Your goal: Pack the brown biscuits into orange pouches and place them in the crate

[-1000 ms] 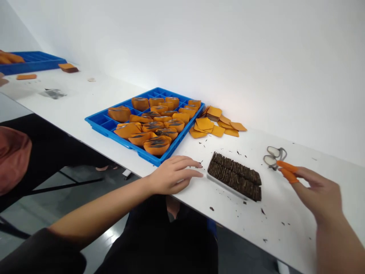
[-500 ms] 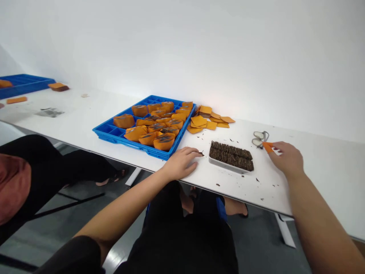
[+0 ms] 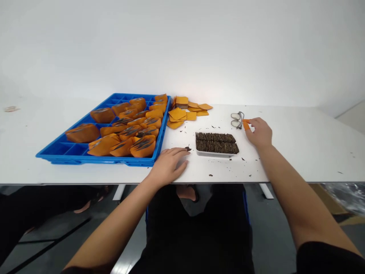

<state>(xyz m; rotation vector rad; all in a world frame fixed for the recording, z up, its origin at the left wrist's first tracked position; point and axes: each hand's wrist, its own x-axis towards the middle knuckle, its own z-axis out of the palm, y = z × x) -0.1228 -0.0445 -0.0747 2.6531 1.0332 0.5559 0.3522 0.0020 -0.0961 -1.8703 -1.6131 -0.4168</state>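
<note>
My left hand lies flat on the white table with its fingers stretched out. At its fingertips is a dark flake; whether they touch it I cannot tell. Between my hands stands a shallow light-coloured tray packed with two rows of thin dark brown squares. My right hand pinches a small orange piece, whose full shape is partly hidden by the fingers. Just left of it lies a pair of glasses.
A blue compartment tray on the left holds several opened orange paper packets with dark contents. Behind my left hand lie flat orange packets, loosely piled. Dark crumbs dot the tabletop. The table's front edge runs under my forearms.
My view has swung right and levelled, so the neighbouring person's blue tray has left the frame. Both hands keep nearly the same places on the table; the right still pinches the orange piece.
</note>
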